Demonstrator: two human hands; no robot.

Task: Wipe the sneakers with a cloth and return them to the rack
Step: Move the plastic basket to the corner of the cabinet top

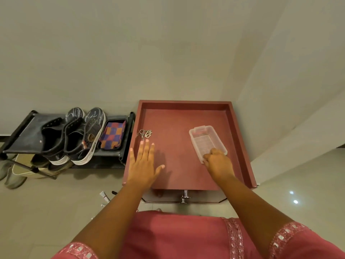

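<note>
Status at that point: wiping hadn't started, as far as I could judge. Both sneakers (74,135) sat side by side on the top shelf of the rack (22,135), toes toward the wall, heels toward me. Neither hand was on them.

The cloth (113,134), checked orange and purple, lay folded in a dark tray (123,146) at the right end of that same shelf, just beside the right sneaker. Not picked up yet.

My left hand (144,165) was flat and spread, fingers straight, over the top of the red cabinet (177,113), holding nothing. Couldn't tell if the palm actually touched the surface. A bunch of keys (145,134) lay just beyond the fingertips.

My right hand (217,163) gripped the near corner of a clear plastic container (205,141) on the cabinet top, fingers curled over its rim.

Containers:
- clear container: looked empty, ribbed bottom visible through it.
- dark tray: cloth only.
- cabinet top has a raised lip on the back and sides; held the keys and the clear container.
- lower rack shelf: more footwear, mostly hidden.

Left to do, by my read: take the cloth, pull the sneakers, wipe each, put them back on the rack. So basically everything.
</note>
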